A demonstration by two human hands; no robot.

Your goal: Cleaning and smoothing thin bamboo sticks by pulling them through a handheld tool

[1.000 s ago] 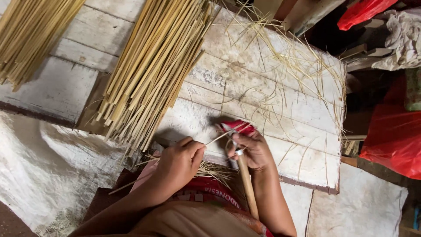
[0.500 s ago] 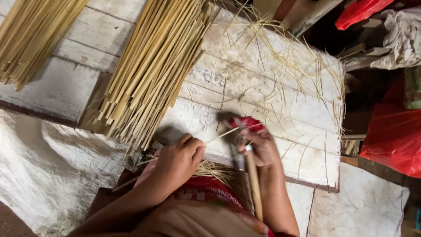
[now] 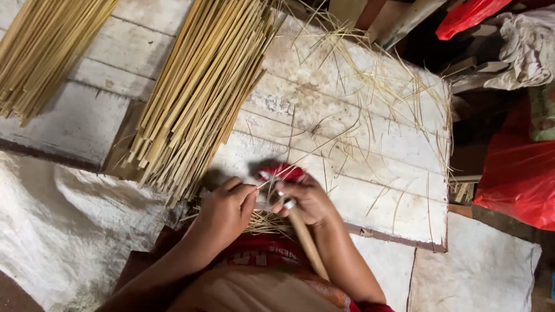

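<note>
whitewashed planks (image 3: 358,127) bear bamboo strips (image 3: 196,92); right hand (image 3: 306,199) grips a wooden-handled tool (image 3: 303,234).

- A worktop (image 3: 370,144) of whitewashed, worn planks fills the middle.
- Pale sacks (image 3: 58,231) cover the floor.
- Red plastic bags (image 3: 520,173) and grey cloth (image 3: 529,49) lie at right, in shadow.

Matt, dry bamboo strips (image 3: 196,98) lie on rough, whitewashed wooden boards (image 3: 370,173) beside glossy red plastic (image 3: 520,179).
</note>
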